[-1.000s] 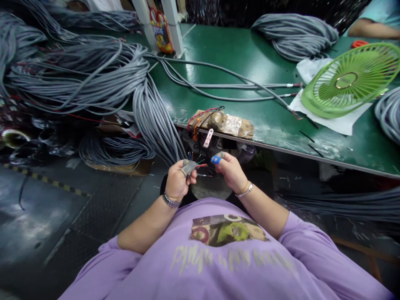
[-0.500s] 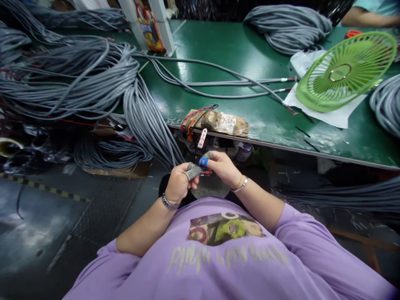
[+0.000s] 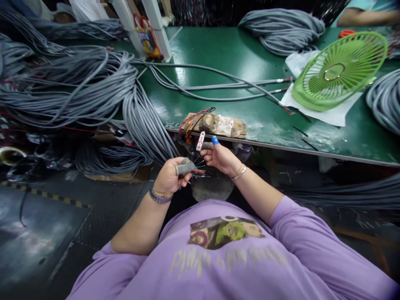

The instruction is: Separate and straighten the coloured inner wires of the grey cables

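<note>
My left hand (image 3: 170,177), with grey covers on its thumb and finger, is closed around the end of a grey cable. Thin coloured wires (image 3: 198,170), red, green and dark, fan out past its fingertips. My right hand (image 3: 222,159) is a little to the right, apart from the wires; its blue-wrapped thumb is raised away from the loosely bent fingers. A grey-covered finger of it lies by a small whitish tag (image 3: 200,141) that hangs at the table edge. From the left hand, a thick bundle of grey cables (image 3: 145,116) runs up to the table.
On the green table (image 3: 212,46) lie loose cable ends, a block wrapped in tape (image 3: 229,126) and a coil of cable (image 3: 283,31). A green fan (image 3: 339,73) stands at the right on white paper. A white post (image 3: 161,37) rises at the back; another person's arm (image 3: 365,17) shows far right.
My right hand has come off the wires, moving up and right, with its thumb lifting away from its fingers. My left hand has shifted slightly left, still gripping the cable; the wires now spread out.
</note>
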### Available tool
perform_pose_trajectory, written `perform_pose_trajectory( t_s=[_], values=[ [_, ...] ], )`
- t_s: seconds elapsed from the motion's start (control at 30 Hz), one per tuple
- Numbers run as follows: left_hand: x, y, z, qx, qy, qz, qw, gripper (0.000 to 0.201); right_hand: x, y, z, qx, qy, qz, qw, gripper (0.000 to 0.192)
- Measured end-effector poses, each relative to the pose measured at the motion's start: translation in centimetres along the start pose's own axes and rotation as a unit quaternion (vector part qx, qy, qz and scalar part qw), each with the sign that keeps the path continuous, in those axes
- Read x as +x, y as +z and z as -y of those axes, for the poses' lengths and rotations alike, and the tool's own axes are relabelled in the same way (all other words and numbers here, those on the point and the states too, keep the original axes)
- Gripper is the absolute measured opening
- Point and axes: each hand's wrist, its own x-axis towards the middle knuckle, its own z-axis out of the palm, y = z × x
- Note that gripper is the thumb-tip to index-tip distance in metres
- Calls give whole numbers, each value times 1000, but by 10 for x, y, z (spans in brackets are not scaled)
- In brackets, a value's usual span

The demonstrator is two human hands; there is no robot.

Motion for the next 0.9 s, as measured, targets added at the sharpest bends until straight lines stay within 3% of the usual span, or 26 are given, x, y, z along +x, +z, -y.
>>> perform_pose_trajectory(
  t_s=[0.13,0.2,0.3,0.37,0.53,0.6,0.9],
  values=[
    [7,0,-10,-4,8,9,1000,35,7,10,5,-2,5,103,995,43],
    [10,0,-10,-5,11,11,1000,35,9,13,2,-25,-67,61,996,43],
    [14,2,-8,-11,9,16,1000,35,14,15,-6,-68,-199,-66,975,48],
    [16,4,-7,-15,7,14,1000,35,17,17,-9,-71,-233,-100,965,51],
    [21,6,-6,-15,8,13,1000,35,23,24,-8,10,-126,-14,992,59],
    [22,7,-6,-16,7,15,1000,35,23,28,-6,46,-93,-14,995,60],
    [24,10,0,3,2,23,1000,32,27,32,-8,110,-95,-51,988,53]
  ],
)
